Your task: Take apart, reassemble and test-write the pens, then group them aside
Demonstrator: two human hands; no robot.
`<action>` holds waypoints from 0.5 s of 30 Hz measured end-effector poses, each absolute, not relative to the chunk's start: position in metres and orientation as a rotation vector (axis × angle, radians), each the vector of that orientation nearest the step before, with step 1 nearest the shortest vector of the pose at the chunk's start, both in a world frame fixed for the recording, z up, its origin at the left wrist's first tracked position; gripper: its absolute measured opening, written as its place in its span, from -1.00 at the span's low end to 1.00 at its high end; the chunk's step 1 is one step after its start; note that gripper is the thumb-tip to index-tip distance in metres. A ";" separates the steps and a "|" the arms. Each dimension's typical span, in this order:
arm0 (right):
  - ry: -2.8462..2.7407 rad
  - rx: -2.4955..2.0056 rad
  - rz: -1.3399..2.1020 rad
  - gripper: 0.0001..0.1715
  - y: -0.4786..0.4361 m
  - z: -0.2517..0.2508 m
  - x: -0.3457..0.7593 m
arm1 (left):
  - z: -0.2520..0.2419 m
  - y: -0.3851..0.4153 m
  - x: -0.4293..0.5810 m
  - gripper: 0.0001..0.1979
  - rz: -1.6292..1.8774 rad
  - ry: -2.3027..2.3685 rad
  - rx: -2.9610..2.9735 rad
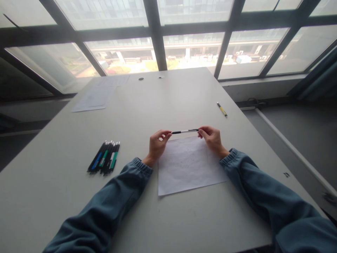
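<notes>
A thin black and white pen (184,131) is held level above the far edge of a white sheet of paper (188,167). My left hand (157,144) pinches its left end with closed fingers. My right hand (212,138) pinches its right end the same way. Both forearms in blue-grey sleeves rest on the grey table (147,105).
A bundle of several pens (104,162) with blue and green grips lies to the left. A yellow and black pen (222,109) lies at the far right of the table. Papers (96,96) lie at the far left corner. Large windows stand behind the table.
</notes>
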State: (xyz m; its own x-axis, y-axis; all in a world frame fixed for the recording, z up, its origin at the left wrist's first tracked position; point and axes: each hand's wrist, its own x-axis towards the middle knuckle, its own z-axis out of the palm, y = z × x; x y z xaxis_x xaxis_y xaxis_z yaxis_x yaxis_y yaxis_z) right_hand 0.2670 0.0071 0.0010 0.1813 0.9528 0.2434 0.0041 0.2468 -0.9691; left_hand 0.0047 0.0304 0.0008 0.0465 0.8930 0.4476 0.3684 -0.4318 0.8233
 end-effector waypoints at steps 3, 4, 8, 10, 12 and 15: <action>-1.184 -1.103 0.893 -0.65 0.007 0.000 0.267 | 0.001 0.030 0.005 -0.75 1.379 1.270 1.839; -1.188 -1.108 0.887 -0.64 0.008 0.000 0.267 | 0.001 0.031 0.005 -0.75 1.380 1.271 1.839; -1.193 -1.109 0.885 -0.63 0.009 -0.003 0.268 | 0.001 0.031 0.005 -0.74 1.378 1.273 1.833; -1.191 -1.105 0.887 -0.64 0.009 -0.003 0.268 | 0.001 0.031 0.005 -0.74 1.376 1.275 1.833; -1.190 -1.111 0.882 -0.62 0.009 -0.004 0.268 | 0.001 0.032 0.005 -0.73 1.370 1.274 1.832; -1.192 -1.120 0.873 -0.60 0.009 -0.003 0.267 | 0.001 0.031 0.004 -0.73 1.363 1.272 1.827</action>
